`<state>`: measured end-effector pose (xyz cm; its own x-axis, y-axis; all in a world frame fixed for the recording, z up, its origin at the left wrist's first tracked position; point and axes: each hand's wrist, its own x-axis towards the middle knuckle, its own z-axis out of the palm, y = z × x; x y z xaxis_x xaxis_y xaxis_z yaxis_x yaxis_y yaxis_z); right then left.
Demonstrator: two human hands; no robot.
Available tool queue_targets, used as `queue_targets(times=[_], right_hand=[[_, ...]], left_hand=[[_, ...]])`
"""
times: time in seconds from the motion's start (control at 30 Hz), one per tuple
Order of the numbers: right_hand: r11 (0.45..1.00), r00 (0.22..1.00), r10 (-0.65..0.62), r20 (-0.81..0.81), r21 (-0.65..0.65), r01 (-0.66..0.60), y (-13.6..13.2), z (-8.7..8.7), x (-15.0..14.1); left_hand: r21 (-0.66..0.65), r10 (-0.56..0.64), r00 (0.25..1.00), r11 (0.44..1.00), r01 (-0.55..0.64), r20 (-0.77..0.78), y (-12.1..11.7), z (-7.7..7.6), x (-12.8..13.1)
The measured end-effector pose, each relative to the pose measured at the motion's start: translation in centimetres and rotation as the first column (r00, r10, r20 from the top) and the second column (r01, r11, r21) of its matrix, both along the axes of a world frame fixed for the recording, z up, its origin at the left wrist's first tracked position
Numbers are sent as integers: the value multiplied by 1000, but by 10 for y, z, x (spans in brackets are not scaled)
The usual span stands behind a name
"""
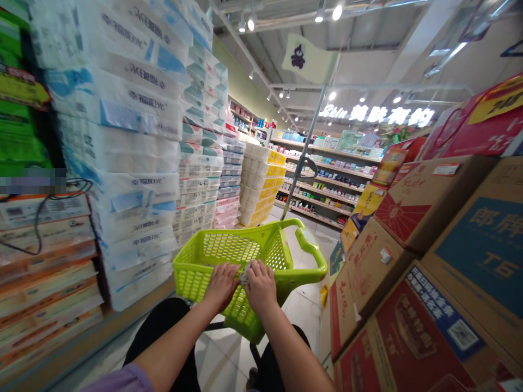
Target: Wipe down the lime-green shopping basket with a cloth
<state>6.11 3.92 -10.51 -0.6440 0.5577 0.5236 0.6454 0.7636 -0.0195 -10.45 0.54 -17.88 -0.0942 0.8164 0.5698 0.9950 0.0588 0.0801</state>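
A lime-green shopping cart (229, 242) with perforated basket walls stands close in front of me, turned so one side faces me. My left hand (223, 283) curls its fingers over the near rim. Just beside it, my right hand (260, 280) bends around a small crumpled greyish-white cloth (244, 275) at the same rim; whether it is cloth or paper is hard to make out. The cart's looped handle (314, 253) lies to the right of both hands. A pole (312, 122) with a pale bear-print flag (306, 59) rises from the far side.
Tall stacks of wrapped tissue packs (139, 141) line the left side. Printed cardboard cartons (412, 201) are piled on the right. A tiled floor (307, 272) runs between them toward shelves of small goods (322, 179). A black cable (38, 218) hangs at far left.
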Motion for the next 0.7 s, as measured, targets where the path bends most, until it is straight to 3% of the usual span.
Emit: queue_targets(times=[0.07,0.13,0.3,0.43,0.53,0.7], right_hand=[[998,998,57,5,26,-58,3,3,5],[998,999,30,-39,49,-28,7,11,19],[976,968,-143,-205,134,172,24,36,86],[925,886,-273,-375,152,349,38,41,128],[910,869,-270,-414,184,371,44,32,128],[955,928,-203,-312,146,258,39,10,84]], left_hand=[[-7,1,1000,1000,-1,-24,1,1,2],[-5,-9,999,1000,9,-38,1,2,3],[9,-6,1000,1000,6,-27,2,4,5],[-14,8,1000,1000,-8,-2,3,6,11],[-38,7,1000,999,-6,8,4,8,16],[-62,0,999,998,3,36,4,11,27]])
